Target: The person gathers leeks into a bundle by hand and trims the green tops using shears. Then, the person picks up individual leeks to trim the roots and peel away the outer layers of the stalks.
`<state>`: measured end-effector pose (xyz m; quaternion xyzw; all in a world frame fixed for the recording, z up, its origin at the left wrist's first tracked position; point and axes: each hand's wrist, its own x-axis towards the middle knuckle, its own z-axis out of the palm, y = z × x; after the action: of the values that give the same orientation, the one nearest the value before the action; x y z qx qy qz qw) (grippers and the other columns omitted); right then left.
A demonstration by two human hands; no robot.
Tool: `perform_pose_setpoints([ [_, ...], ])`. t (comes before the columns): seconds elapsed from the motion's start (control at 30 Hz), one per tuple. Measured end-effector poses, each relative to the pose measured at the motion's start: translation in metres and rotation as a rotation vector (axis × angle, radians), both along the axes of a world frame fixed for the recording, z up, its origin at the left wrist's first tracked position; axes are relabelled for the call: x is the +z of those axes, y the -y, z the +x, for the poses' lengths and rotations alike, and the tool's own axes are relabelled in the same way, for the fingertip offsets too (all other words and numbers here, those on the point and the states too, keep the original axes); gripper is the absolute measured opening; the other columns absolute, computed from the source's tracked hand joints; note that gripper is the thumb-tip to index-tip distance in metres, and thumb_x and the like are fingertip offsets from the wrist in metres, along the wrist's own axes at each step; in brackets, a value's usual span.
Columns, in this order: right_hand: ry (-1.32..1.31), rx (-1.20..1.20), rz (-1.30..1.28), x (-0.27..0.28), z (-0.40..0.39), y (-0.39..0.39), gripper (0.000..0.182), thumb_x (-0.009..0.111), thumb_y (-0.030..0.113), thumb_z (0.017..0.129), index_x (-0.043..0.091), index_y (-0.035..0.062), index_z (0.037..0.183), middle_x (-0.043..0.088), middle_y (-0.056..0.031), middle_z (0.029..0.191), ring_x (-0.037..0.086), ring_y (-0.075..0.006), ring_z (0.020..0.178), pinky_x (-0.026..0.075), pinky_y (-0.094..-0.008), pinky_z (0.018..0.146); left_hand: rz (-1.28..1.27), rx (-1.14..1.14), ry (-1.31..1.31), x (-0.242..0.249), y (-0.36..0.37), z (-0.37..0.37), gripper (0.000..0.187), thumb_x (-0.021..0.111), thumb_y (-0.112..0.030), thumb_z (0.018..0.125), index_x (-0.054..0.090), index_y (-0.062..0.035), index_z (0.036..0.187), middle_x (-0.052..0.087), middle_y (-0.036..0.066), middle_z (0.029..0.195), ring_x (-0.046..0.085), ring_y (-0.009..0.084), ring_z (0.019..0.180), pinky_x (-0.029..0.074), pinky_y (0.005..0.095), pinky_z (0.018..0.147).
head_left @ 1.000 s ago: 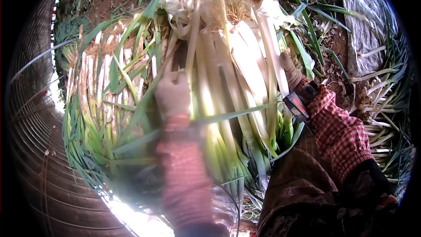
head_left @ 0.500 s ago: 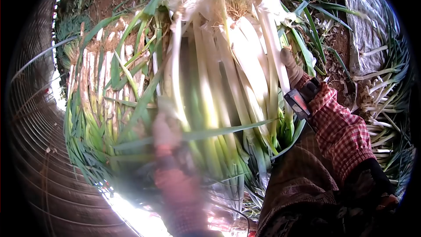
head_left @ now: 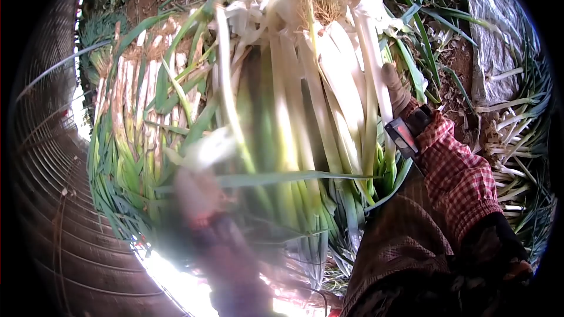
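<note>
A thick bundle of leeks point(head_left: 346, 76) lies in front of me, roots at the far end and green tops toward me. My right hand point(head_left: 398, 85), in a brown glove, is at the bundle's right edge. Its thumb lies along the outermost white stalk, and the other fingers are hidden behind the stalks. Low on the left, my left hand point(head_left: 198, 195) is smeared by motion. A blurred pale strip of leek leaf point(head_left: 208, 148) shows at its fingertips. One loose-looking white stalk point(head_left: 224, 64) curves along the bundle's left side.
Thinner, browner leeks point(head_left: 132, 94) lie in a row on the left, beside a ribbed curved surface point(head_left: 47, 199). Clear plastic sheeting point(head_left: 487, 41) and more leeks point(head_left: 514, 141) are at the right. Cut leaves litter the soil. A long green leaf point(head_left: 294, 177) crosses the bundle.
My left hand has moved left and slightly toward me, with the pale strip now showing at its fingertips. The curved white stalk leans farther left. My right hand has barely shifted.
</note>
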<state>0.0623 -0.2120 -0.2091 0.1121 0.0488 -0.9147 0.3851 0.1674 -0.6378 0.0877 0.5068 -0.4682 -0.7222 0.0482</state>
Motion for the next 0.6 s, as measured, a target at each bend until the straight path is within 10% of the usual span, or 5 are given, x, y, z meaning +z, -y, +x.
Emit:
perform_pose_setpoints([
  [0.1, -0.112, 0.001, -0.167, -0.024, -0.014, -0.001, 0.079, 0.081, 0.054, 0.084, 0.058, 0.0017, 0.138, 0.069, -0.0176, 0.126, 0.071, -0.0285, 0.109, 0.06, -0.0448, 0.096, 0.028, -0.233, -0.142, 0.025, 0.049, -0.004, 0.027, 0.05, -0.027, 0.106, 0.064, -0.0042, 0.111, 0.053, -0.001, 0.073, 0.056, 0.0118, 0.064, 0.05, 0.0291, 0.063],
  [0.23, -0.041, -0.005, -0.078, -0.017, 0.001, 0.002, 0.079, 0.077, 0.057, 0.086, 0.057, 0.0024, 0.139, 0.07, -0.018, 0.126, 0.071, -0.0287, 0.109, 0.061, -0.0445, 0.095, -1.461, -0.528, 0.124, 0.044, 0.02, -0.05, 0.033, 0.059, -0.021, 0.103, 0.062, 0.0033, 0.125, 0.069, 0.012, 0.105, 0.066, 0.024, 0.108, 0.052, 0.0361, 0.104],
  [0.37, -0.049, 0.075, 0.034, -0.006, -0.002, -0.006, 0.086, 0.082, 0.061, 0.078, 0.058, 0.0046, 0.139, 0.068, -0.0137, 0.129, 0.068, -0.0258, 0.114, 0.056, -0.0411, 0.103, -1.089, -0.625, 0.154, -0.035, -0.053, -0.053, 0.029, 0.071, -0.004, 0.09, 0.064, 0.0018, 0.118, 0.071, 0.012, 0.102, 0.069, 0.0255, 0.1, 0.058, 0.0371, 0.093],
  [0.6, -0.026, 0.066, 0.1, -0.011, 0.005, -0.002, 0.096, 0.083, 0.065, 0.074, 0.056, 0.0036, 0.142, 0.068, -0.0138, 0.13, 0.067, -0.0274, 0.117, 0.055, -0.0445, 0.104, -1.368, -0.959, 0.728, -0.086, -0.116, -0.087, 0.029, 0.075, -0.007, 0.081, 0.066, 0.003, 0.108, 0.073, 0.014, 0.09, 0.07, 0.022, 0.078, 0.056, 0.0332, 0.072],
])
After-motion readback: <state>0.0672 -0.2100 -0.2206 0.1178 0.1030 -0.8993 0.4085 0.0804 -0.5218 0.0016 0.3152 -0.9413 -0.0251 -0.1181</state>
